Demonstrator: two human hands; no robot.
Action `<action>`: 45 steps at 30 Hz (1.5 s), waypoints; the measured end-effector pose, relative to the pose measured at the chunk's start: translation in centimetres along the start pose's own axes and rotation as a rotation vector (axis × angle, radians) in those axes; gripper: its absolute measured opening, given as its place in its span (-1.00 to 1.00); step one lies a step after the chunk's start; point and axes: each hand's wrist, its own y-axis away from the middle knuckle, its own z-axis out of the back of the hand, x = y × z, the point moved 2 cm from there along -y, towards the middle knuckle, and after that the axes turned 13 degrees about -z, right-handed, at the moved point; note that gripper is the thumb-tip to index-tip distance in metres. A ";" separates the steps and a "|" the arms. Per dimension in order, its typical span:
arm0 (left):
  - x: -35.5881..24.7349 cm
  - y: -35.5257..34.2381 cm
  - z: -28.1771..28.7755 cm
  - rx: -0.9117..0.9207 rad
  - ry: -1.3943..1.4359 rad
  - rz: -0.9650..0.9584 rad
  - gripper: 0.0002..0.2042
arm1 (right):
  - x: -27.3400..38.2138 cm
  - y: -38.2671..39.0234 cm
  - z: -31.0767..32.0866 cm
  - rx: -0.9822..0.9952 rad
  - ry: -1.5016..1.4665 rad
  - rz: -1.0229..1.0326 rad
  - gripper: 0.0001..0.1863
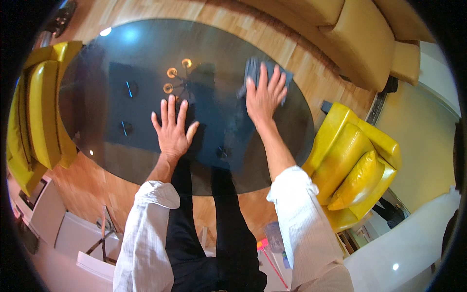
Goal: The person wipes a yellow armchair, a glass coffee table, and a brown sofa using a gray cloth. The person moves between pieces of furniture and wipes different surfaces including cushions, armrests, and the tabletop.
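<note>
An oval dark glass tabletop spans the middle of the head view, reflecting small round lamps. My left hand lies on it left of centre, open, palm down with fingers spread and nothing held. At the table's right side, my right hand rests palm down on a folded grey-blue cloth, its fingers stretched out and slightly apart over it. The hand covers much of the cloth.
A shiny yellow armchair stands at the right, another yellow seat at the left. A tan sofa lines the upper right. A wooden floor surrounds the table. Low white furniture is at lower left.
</note>
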 end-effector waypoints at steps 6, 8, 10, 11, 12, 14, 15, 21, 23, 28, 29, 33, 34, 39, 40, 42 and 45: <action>-1.2 -1.1 0.0 0.000 0.026 -0.001 -0.25 | 6.0 -2.4 -1.6 -0.120 -0.025 0.171 -0.32; -0.2 -0.1 0.4 0.010 -0.002 0.015 -0.25 | 6.5 2.0 -1.0 0.024 -0.056 0.284 -0.36; -0.2 0.1 0.0 0.004 0.028 0.021 -0.26 | 4.0 6.4 0.1 0.181 -0.027 0.331 -0.33; -0.1 0.3 -0.1 0.006 0.040 0.025 -0.26 | 2.0 8.4 0.7 0.229 0.011 0.381 -0.30; -0.3 0.2 -0.2 0.030 0.037 0.029 -0.26 | 0.0 9.4 1.2 0.289 0.045 0.399 -0.30; -0.7 0.2 0.0 0.036 0.037 0.028 -0.26 | -2.2 9.2 2.5 0.289 0.090 0.367 -0.31; -0.6 0.1 0.0 0.006 0.038 0.012 -0.26 | -2.6 8.2 2.2 0.232 0.064 0.352 -0.32; -0.9 -0.9 -0.2 0.007 0.028 0.004 -0.27 | 4.4 1.6 -0.9 -0.104 0.021 0.126 -0.34; -0.8 -0.7 -0.4 -0.005 0.043 0.006 -0.27 | 5.2 2.8 -1.2 -0.102 -0.020 0.120 -0.35; -0.4 -0.2 -0.3 0.021 0.031 0.017 -0.26 | 1.5 15.8 0.6 0.202 -0.037 0.199 -0.37; -0.4 -0.3 -0.3 0.026 0.026 0.016 -0.26 | -0.1 19.2 0.9 0.248 -0.039 0.189 -0.38; -0.6 -0.1 -0.2 0.031 0.042 0.001 -0.27 | -4.0 29.7 1.5 0.318 -0.056 0.073 -0.45; -0.7 -0.3 -0.3 0.027 0.046 -0.004 -0.27 | -3.8 29.8 1.6 0.300 -0.069 0.059 -0.45; -0.2 0.0 -0.6 0.013 0.005 -0.025 -0.27 | 0.2 22.3 1.2 0.261 -0.071 0.009 -0.34; -0.2 0.0 -0.6 0.015 -0.006 -0.029 -0.26 | 1.2 20.3 0.7 0.225 -0.063 -0.004 -0.32; -0.6 -0.4 -0.7 0.001 -0.033 -0.036 -0.26 | 2.9 17.1 0.4 0.151 -0.092 -0.027 -0.33; -0.8 -0.6 -1.0 -0.023 -0.010 -0.052 -0.25 | 3.3 16.8 -0.2 0.097 -0.097 -0.020 -0.34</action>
